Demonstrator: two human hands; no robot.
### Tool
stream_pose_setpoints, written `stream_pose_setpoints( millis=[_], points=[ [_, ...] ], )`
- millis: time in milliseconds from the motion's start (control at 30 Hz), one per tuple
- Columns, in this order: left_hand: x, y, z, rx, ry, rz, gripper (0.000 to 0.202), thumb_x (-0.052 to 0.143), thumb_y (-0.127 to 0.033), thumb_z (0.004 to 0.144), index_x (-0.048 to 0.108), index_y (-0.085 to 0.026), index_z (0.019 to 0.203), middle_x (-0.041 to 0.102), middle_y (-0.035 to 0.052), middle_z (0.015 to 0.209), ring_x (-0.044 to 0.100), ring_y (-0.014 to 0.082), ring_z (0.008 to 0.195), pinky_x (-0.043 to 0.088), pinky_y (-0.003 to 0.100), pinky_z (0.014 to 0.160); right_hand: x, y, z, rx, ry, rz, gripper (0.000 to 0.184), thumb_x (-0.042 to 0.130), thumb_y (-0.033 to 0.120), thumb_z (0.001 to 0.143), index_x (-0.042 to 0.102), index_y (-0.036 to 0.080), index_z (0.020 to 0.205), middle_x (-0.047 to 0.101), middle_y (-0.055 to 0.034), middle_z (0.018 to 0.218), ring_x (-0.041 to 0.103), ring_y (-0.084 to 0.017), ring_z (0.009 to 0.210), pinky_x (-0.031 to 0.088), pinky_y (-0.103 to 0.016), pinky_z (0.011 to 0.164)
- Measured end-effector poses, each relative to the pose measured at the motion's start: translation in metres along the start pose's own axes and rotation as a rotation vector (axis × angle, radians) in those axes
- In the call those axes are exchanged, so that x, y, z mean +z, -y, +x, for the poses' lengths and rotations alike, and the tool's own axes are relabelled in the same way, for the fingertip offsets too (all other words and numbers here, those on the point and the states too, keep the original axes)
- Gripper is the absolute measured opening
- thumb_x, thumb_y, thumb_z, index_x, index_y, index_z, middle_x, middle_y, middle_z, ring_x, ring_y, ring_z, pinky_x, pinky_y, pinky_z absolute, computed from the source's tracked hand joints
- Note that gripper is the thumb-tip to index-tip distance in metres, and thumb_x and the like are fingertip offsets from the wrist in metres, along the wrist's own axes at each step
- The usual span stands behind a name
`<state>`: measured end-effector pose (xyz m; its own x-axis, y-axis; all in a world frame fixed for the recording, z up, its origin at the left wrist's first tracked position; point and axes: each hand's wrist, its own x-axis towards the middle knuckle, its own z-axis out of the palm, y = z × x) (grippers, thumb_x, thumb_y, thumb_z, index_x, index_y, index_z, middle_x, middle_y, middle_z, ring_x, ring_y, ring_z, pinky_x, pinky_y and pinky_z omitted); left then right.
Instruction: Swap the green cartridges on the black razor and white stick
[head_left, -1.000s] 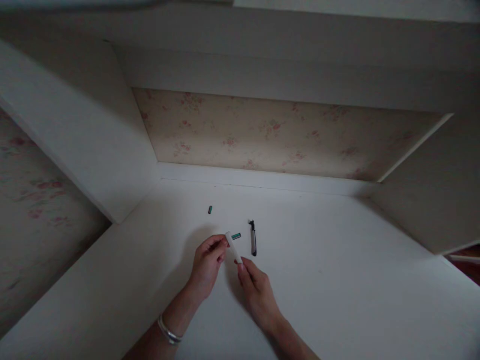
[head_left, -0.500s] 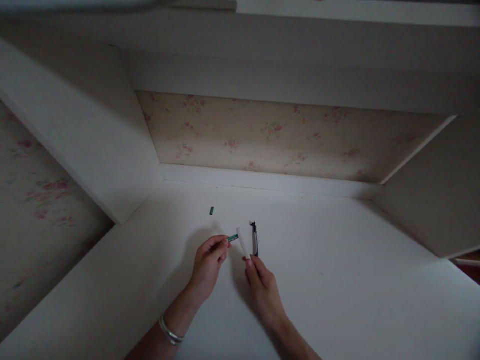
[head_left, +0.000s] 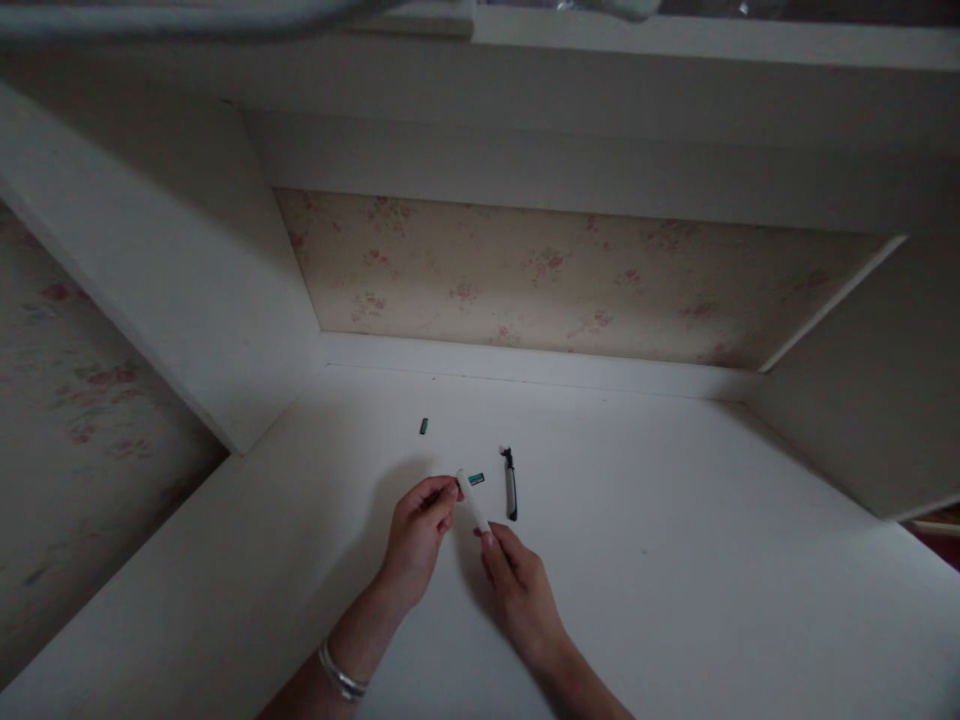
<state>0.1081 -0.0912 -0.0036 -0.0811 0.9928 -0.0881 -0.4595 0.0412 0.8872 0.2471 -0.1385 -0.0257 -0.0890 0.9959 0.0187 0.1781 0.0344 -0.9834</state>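
Counter [head_left: 675,560]: white, in floral-papered alcove.
White stick [head_left: 474,508]: spanned between both grips.
Left grip [head_left: 418,528]: closed on its far end.
Right grip [head_left: 517,585]: pinched on its near end.

- We saw the left hand [head_left: 416,535] and the right hand [head_left: 517,590] both bare.
- Both forearms were bare too, as far as the lower edge showed them.
- On the left wrist we noted a slim, silvery bracelet [head_left: 341,672] of stacked bands.

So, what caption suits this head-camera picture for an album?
Left hand and right hand pinch a white stick over a white desk, beside a black tool.
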Motion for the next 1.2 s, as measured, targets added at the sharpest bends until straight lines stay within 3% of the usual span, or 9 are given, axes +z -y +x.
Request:
stream_pose_setpoints(
  millis=[100,267,400,533,700,867,1000,1133,1200],
  points=[
    [-0.0004,0.0,-0.0005,-0.004,-0.004,-0.015,0.02,0.073,-0.028,0.07,0.069,-0.014,0.083,0.062,0.0022,0.073,0.038,0.0056,0.054,0.028,0.02,0.049,-0.0004,0.0006,-0.0009,0.017,-0.067,-0.005,0.039,0.039,0.047,0.094,0.062,0.016,0.096,0.044,0.0027,0.064,0.038,-0.011,0.058,0.031,-0.022,0.053],
    [-0.0001,-0.0003,-0.0004,-0.017,-0.006,-0.023,0.014,0.073,-0.024,0.07,0.069,-0.014,0.079,0.058,-0.0008,0.066,0.038,0.0059,0.055,0.029,0.02,0.051,0.0009,0.0022,-0.002,-0.024,0.02,-0.044,0.038,0.04,0.046,0.094,0.063,0.016,0.099,0.048,0.0018,0.065,0.043,-0.013,0.061,0.034,-0.022,0.056],
    [0.0005,-0.0003,0.0006,-0.026,-0.033,-0.033,0.019,0.074,-0.027,0.069,0.069,-0.014,0.082,0.062,0.0018,0.073,0.04,0.0061,0.056,0.03,0.02,0.051,0.0002,0.0021,-0.0007,0.016,-0.075,-0.049,0.042,0.038,0.049,0.093,0.063,0.015,0.097,0.049,0.0015,0.065,0.042,-0.013,0.059,0.034,-0.022,0.054],
    [0.0004,-0.0003,0.0007,-0.022,-0.028,-0.018,0.019,0.074,-0.025,0.067,0.069,-0.014,0.081,0.058,-0.0007,0.067,0.038,0.0063,0.055,0.029,0.02,0.05,-0.0004,0.0042,-0.0012,-0.032,0.007,-0.064,0.04,0.042,0.047,0.092,0.064,0.015,0.1,0.051,0.001,0.065,0.045,-0.013,0.06,0.035,-0.021,0.055],
    [-0.0003,-0.0005,0.0003,-0.015,-0.035,-0.036,0.019,0.074,-0.027,0.069,0.069,-0.014,0.082,0.062,0.0025,0.072,0.039,0.0066,0.055,0.029,0.02,0.05,-0.0003,0.0052,-0.0015,0.025,-0.08,-0.038,0.042,0.039,0.05,0.092,0.063,0.016,0.094,0.051,0.0001,0.066,0.043,-0.013,0.059,0.033,-0.022,0.052],
    [0.0005,-0.0015,-0.0007,-0.018,-0.037,-0.038,0.02,0.075,-0.027,0.067,0.07,-0.014,0.08,0.057,-0.0004,0.066,0.037,0.0056,0.054,0.028,0.019,0.049,-0.0001,0.0047,-0.0026,-0.012,0.026,-0.033,0.04,0.041,0.048,0.092,0.064,0.016,0.1,0.051,0.0003,0.066,0.043,-0.013,0.06,0.034,-0.022,0.054],
    [0.0011,-0.0025,-0.0009,-0.024,-0.041,-0.048,0.022,0.076,-0.03,0.066,0.069,-0.013,0.08,0.06,0.0013,0.07,0.036,0.0047,0.053,0.028,0.019,0.049,-0.0014,0.0038,-0.0021,0.02,-0.073,-0.036,0.043,0.039,0.05,0.093,0.063,0.015,0.096,0.048,0.0013,0.065,0.041,-0.013,0.06,0.033,-0.022,0.054],
    [0.0019,-0.0033,-0.0014,-0.026,-0.044,-0.048,0.02,0.075,-0.027,0.066,0.069,-0.014,0.08,0.056,-0.0016,0.065,0.038,0.0053,0.054,0.029,0.019,0.05,-0.0002,0.004,-0.0026,-0.01,0.039,-0.036,0.04,0.04,0.049,0.093,0.062,0.016,0.1,0.048,0.0018,0.066,0.041,-0.013,0.06,0.033,-0.022,0.055],
    [0.0025,-0.0038,-0.0016,-0.025,-0.04,-0.048,0.019,0.075,-0.027,0.067,0.069,-0.014,0.08,0.056,-0.0019,0.064,0.036,0.0052,0.053,0.028,0.019,0.049,0.0006,0.0033,-0.0023,0.002,0.026,-0.022,0.04,0.04,0.049,0.092,0.062,0.016,0.097,0.048,0.0018,0.065,0.04,-0.013,0.059,0.032,-0.022,0.054]
  ],
)
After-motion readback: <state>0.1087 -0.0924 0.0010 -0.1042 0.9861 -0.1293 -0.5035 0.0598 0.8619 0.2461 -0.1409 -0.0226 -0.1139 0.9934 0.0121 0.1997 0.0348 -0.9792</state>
